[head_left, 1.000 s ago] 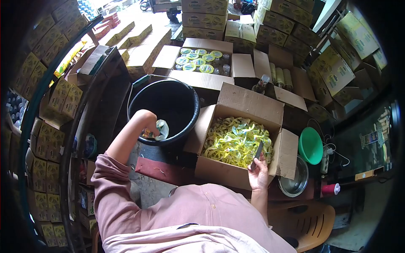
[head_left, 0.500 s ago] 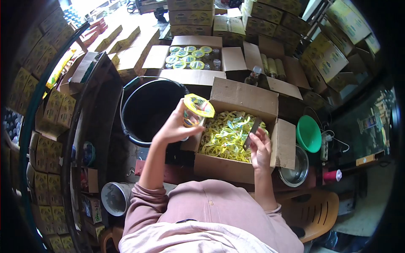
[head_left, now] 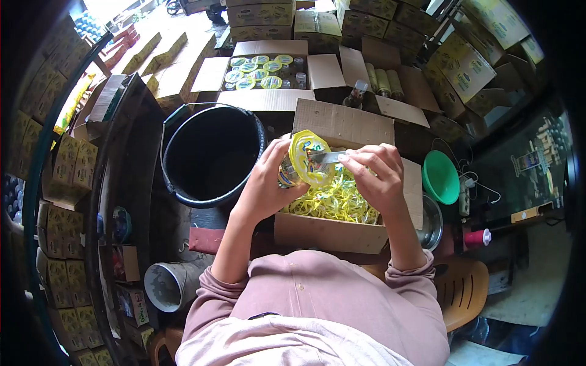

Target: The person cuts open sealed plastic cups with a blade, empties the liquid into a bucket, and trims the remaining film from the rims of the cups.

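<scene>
My left hand (head_left: 268, 177) is wrapped round a clear plastic cup (head_left: 285, 172), tilted so its yellow printed film lid (head_left: 312, 168) faces right. Between the fingers of my right hand (head_left: 377, 174) is a flat metal knife blade (head_left: 328, 157). Its tip meets the lid near the middle; whether it has pierced the film I cannot tell. Both hands are above an open cardboard box (head_left: 329, 235) holding a heap of yellow and clear film strips (head_left: 336, 204).
A large black bucket (head_left: 261, 131) stands left of the box. Behind is a carton (head_left: 265, 99) of yellow-lidded cups (head_left: 270, 82). A bottle (head_left: 355, 96), a green bowl (head_left: 441, 177) and a metal bowl (head_left: 432, 222) are to the right.
My right hand has risen from over the strips and brought the blade to the lid. My left hand has tipped the cup toward the right. The view has shifted slightly.
</scene>
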The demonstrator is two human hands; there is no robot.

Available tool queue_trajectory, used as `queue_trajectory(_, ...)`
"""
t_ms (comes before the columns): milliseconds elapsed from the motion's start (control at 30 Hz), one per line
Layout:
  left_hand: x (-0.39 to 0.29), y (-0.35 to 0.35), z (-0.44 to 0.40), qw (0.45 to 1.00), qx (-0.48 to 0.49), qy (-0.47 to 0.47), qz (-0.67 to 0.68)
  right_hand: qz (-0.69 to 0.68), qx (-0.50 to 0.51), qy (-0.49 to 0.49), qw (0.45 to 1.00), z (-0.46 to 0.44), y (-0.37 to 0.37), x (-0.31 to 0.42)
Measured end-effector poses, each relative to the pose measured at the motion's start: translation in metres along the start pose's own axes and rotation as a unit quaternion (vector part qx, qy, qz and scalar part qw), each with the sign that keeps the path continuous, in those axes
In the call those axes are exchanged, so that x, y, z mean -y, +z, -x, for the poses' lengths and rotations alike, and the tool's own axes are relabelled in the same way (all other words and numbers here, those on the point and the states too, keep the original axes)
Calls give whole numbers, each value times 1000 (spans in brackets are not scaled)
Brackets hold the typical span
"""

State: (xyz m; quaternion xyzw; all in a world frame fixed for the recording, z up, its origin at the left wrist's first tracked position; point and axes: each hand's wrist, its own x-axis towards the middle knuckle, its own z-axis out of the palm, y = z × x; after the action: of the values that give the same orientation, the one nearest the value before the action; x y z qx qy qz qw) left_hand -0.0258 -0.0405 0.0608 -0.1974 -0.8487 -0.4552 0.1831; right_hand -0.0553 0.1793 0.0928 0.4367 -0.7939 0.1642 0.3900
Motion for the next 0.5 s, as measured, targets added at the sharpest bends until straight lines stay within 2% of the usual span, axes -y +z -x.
queue_trajectory(100, -10, -7, 0, 1000, 0, 16, -20, 7, 11, -22, 1000, -4, -2, 2)
queue_trajectory(200, -15, -7, 2, 999, -14, 1, 31, 18, 12, -37, 999, -5, 0, -1)
queue_trajectory(400, -14, -5, 3, 999, -7, 31, -1, 19, -13, -69, 997, -5, -1, -6)
queue_trajectory(500, -11, 2, 3, 998, -41, 39, 0, 14, -26, -87, 996, -6, -1, -5)
